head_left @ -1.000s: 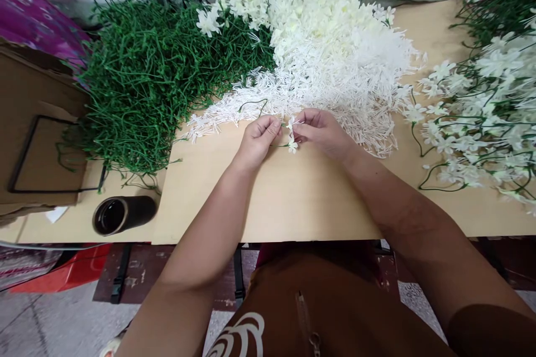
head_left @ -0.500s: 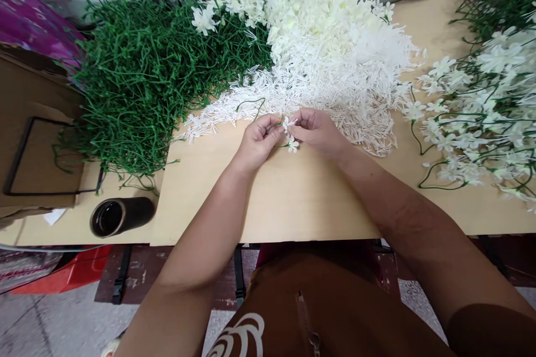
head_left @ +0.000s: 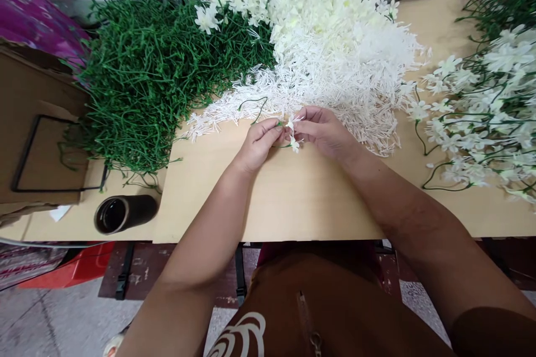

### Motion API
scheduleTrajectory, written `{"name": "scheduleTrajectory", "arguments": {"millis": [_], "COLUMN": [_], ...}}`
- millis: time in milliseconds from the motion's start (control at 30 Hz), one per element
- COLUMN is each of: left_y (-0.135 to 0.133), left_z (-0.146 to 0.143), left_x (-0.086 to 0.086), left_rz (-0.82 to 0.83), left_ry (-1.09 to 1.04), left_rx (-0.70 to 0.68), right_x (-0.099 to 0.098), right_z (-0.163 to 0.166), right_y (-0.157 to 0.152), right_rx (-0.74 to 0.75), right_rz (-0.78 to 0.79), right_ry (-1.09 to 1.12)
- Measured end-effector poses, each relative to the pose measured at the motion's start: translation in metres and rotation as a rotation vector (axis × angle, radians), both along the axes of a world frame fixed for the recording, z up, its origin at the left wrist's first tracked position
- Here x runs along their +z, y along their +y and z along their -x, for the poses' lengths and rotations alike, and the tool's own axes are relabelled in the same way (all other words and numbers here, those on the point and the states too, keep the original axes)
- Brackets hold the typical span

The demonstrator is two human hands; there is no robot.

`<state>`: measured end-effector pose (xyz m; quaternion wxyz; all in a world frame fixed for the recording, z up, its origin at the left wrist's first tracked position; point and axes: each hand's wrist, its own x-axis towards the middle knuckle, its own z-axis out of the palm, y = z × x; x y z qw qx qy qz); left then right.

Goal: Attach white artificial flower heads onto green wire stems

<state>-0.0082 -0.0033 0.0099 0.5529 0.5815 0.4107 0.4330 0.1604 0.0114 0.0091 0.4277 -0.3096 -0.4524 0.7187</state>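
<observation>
With left hand (head_left: pixel 260 144) pinches green stem (head_left: pixel 280 123), with right hand (head_left: pixel 324 133) grasps white flower (head_left: pixel 290 124), near flower pile (head_left: pixel 320 11) at twelve o'clock.

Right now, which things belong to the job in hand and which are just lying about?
Likely for the job:
held green sprig with white artificial flowers
tangled green artificial stems
heaped white artificial blossoms

Likely lying about:
black cylindrical cup
brown cardboard box

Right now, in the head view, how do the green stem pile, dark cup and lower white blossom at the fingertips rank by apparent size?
Largest to smallest:
1. Green stem pile
2. Dark cup
3. Lower white blossom
</observation>
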Motion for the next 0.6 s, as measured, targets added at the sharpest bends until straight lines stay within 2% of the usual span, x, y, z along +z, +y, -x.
{"name": "scheduleTrajectory", "arguments": {"millis": [400, 600], "left_y": [-0.0012, -0.0014], "left_z": [-0.0028, -0.0029], "left_x": [0.0067, 0.0086], "left_rz": [0.036, 0.033], "left_ry": [0.020, 0.022], "left_rx": [-0.013, -0.049], "right_x": [0.0037, 0.0044], "right_z": [-0.0026, -0.0009], "right_y": [-0.0025, -0.0027], "right_rx": [0.038, 0.006], "right_rz": [0.035, 0.032], "right_ry": [0.020, 0.028]}}
